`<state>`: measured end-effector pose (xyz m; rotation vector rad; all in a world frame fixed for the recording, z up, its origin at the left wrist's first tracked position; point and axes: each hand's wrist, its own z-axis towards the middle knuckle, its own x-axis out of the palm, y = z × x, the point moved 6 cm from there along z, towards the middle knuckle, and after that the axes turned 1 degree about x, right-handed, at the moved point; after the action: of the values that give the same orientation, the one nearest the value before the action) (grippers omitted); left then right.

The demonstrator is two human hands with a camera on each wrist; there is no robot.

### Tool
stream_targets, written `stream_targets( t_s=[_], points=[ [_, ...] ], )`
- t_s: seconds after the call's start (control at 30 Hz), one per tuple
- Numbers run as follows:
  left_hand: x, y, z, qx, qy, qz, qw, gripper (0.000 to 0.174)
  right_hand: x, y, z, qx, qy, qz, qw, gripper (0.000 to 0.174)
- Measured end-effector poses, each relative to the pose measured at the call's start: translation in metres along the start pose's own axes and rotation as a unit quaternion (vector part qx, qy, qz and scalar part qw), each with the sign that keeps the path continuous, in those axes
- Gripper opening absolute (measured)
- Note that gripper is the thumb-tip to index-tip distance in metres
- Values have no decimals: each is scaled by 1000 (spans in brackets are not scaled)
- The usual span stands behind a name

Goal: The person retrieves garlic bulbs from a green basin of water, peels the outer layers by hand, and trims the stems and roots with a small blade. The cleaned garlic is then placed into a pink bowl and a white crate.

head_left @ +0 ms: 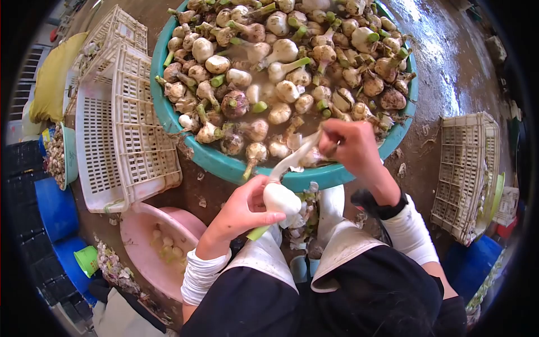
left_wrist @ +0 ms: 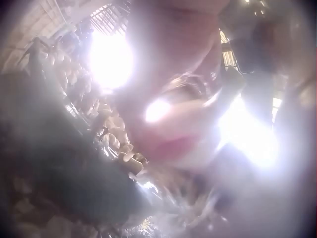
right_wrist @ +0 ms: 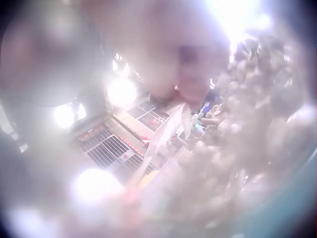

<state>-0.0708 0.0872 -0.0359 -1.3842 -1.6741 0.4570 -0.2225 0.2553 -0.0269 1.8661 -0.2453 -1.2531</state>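
Observation:
My left hand (head_left: 236, 212) holds a smooth white garlic bulb (head_left: 282, 200) in front of my knees, its green stem end (head_left: 258, 232) pointing down toward my lap. A long pale strip of garlic skin (head_left: 298, 154) runs from the bulb's upper end to my right hand (head_left: 358, 150), which pinches its far end with curled fingers. The strip also shows in the right wrist view (right_wrist: 166, 131). Just beyond both hands, a teal tub (head_left: 216, 163) is heaped with muddy, unpeeled garlic bulbs (head_left: 278, 73) in murky water. Glare and blur hide most of the left wrist view.
White plastic crates (head_left: 98, 151) stand left of the tub, and another crate (head_left: 463, 180) is at right. A pink basin (head_left: 137, 247) with a few bulbs in water sits by my left leg. Garlic skins litter the wet floor between my boots (head_left: 331, 208).

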Motion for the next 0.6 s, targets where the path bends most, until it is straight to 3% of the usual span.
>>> stream_targets(
  t_s=[0.03, 0.07, 0.1, 0.13, 0.17, 0.23, 0.27, 0.3, 0.37, 0.43, 0.5, 0.57, 0.6],
  points=[
    [-1, 2, -1, -9, 1, 7, 1000, 59, 2, 4, -7, 5, 0, 5, 1000, 24],
    [-1, 2, 0, -4, -11, -10, 1000, 61, 13, 17, -17, -22, 79, 103, 991, 37],
    [-3, 4, 2, -2, -7, -10, 1000, 61, 21, 30, -22, -53, 155, 195, 967, 51],
    [-8, 9, 3, 4, -15, 26, 1000, 62, 31, 31, -23, -32, 210, 226, 951, 79],
    [-9, 13, 1, 5, -25, 61, 998, 64, 38, 42, -25, -19, 226, 281, 933, 79],
    [-3, 12, 3, -17, -19, 119, 993, 61, 54, 56, -25, -88, 240, 178, 950, 57],
    [-1, 2, 3, 62, -32, 264, 962, 59, 61, 60, -23, -113, 199, 211, 950, 35],
    [4, -7, 2, 141, -44, 400, 904, 57, 65, 54, -22, -112, 196, 212, 951, 35],
    [3, -10, -4, 136, -71, 386, 910, 54, 65, 38, -11, -100, 140, 248, 953, 21],
    [1, -18, -12, 126, -29, 459, 879, 62, 57, 13, -12, -9, 100, 257, 961, 15],
    [1, -18, -13, 122, -37, 458, 880, 60, 51, 12, -23, -7, 70, 253, 965, 21],
    [6, -12, -11, 104, -50, 490, 864, 58, 47, 42, -31, -30, 160, 260, 952, 37],
    [7, -13, -11, 104, -52, 492, 863, 58, 58, 47, -35, -33, 200, 255, 945, 53]
  ],
)
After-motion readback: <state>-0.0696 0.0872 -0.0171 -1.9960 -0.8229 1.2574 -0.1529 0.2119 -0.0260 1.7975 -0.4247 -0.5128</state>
